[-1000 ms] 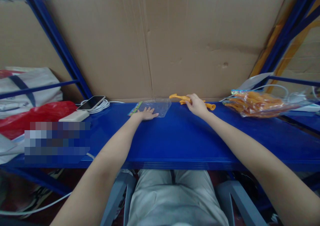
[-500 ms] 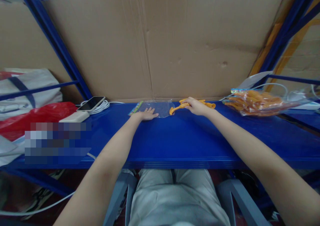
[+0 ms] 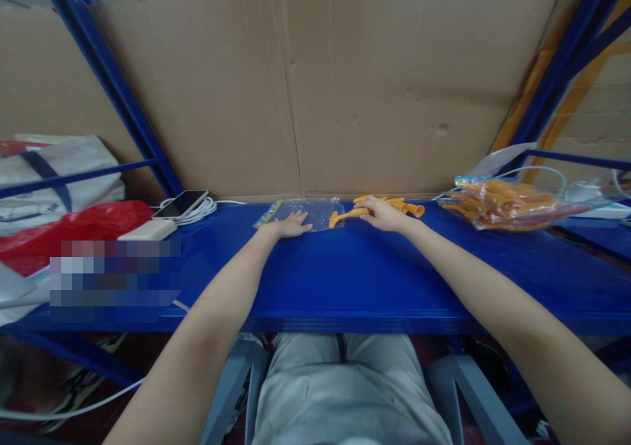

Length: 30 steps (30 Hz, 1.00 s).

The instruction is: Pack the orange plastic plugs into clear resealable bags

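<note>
A clear plastic bag with a colourful header lies flat near the back of the blue table. My left hand rests on it, fingers spread, by the header. My right hand is closed around a slender orange plastic piece with a hooked end. That end overlaps the bag's right edge; whether it is inside or on top I cannot tell. More orange plastic with a flared tip lies behind and beside my right hand, partly covered by it.
A clear bag of several orange pieces sits at the right. On the left are a phone, a coiled white cable, a white block and a red bag. Cardboard walls the back.
My right hand has brought the orange piece's hooked end nearer to me and leftward, onto the bag's right edge. My left hand has stayed on the bag.
</note>
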Tool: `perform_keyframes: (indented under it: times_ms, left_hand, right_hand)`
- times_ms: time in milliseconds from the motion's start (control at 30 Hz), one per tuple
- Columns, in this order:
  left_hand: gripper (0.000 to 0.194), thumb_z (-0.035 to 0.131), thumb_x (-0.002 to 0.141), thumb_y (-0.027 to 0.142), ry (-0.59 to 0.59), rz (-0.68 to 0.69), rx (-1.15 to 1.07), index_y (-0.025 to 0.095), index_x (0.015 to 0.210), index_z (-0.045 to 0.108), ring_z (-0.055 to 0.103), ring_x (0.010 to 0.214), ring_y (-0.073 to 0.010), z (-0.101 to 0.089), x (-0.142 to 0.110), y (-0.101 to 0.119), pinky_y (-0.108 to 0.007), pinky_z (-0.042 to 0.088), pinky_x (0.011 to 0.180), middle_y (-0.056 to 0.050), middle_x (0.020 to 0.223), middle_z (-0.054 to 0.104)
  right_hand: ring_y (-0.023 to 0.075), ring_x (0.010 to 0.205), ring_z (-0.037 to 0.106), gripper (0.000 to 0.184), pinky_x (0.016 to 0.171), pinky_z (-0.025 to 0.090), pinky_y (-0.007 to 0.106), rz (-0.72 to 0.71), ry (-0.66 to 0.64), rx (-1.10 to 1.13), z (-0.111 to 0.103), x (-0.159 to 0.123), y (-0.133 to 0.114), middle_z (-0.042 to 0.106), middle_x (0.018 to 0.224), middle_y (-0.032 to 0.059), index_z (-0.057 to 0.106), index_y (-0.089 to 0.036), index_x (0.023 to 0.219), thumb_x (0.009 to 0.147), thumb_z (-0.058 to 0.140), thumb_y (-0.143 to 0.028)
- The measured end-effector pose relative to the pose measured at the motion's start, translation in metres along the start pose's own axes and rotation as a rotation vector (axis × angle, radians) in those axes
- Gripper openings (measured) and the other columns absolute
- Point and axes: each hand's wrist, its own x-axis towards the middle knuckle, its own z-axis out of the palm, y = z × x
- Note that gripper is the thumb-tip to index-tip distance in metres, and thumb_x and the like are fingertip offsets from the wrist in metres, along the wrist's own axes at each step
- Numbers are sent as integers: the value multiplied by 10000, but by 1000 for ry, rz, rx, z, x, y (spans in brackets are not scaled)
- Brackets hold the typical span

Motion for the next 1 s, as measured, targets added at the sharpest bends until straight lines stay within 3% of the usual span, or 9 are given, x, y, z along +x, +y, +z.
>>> perform_keyframes:
  times_ms: [133,200,267,400,667,833,1000]
  left_hand:
    - [536,406,888,371,259,157,2,121,1359,455,447,1308,-231,-3,1,5,-314,364,1043,-142,1432,470]
    - [411,415,880,338,375,231,19,106,1174,584,581,1128,-229,-7,-2,14,-299,433,934,-145,1223,628]
    - [349,418,878,362,422,276,34,117,994,638,636,945,-237,-9,-8,27,-310,467,793,-135,1016,689]
    - [429,403,877,490,371,269,56,152,818,660,647,756,-227,-10,-20,55,-288,422,615,-104,799,695]
    - [649,360,824,679,255,115,62,141,825,724,679,860,-280,-6,-20,70,-295,464,667,-144,830,719]
    - [542,405,846,556,252,51,86,134,935,734,669,962,-278,-4,-17,73,-301,495,764,-158,956,723]
    - [406,423,864,406,308,87,134,153,970,723,664,988,-276,-2,-17,74,-319,500,795,-150,1008,717]
  right_hand:
    - [230,1127,582,342,991,442,407,-10,26,20,1,0,0,627,1214,138,632,-140,1180,856,524,-171]
    - [233,1102,599,333,993,443,412,-18,42,24,1,0,1,645,1184,136,647,-143,1162,849,538,-173]
    - [236,1083,612,324,990,448,416,-17,64,24,1,1,2,661,1158,125,661,-156,1143,838,551,-173]
    - [241,1072,622,320,965,467,396,-22,104,26,1,2,5,670,1145,126,678,-151,1115,814,569,-164]
    - [228,983,651,317,886,500,370,10,128,31,-3,2,8,691,1096,111,696,-169,1083,790,577,-168]
    - [216,954,653,311,881,498,361,1,147,55,-3,2,9,701,1061,101,705,-169,1062,780,575,-162]
    - [208,927,647,292,847,499,355,-28,178,93,-4,2,9,703,1036,88,709,-183,1036,772,585,-173]
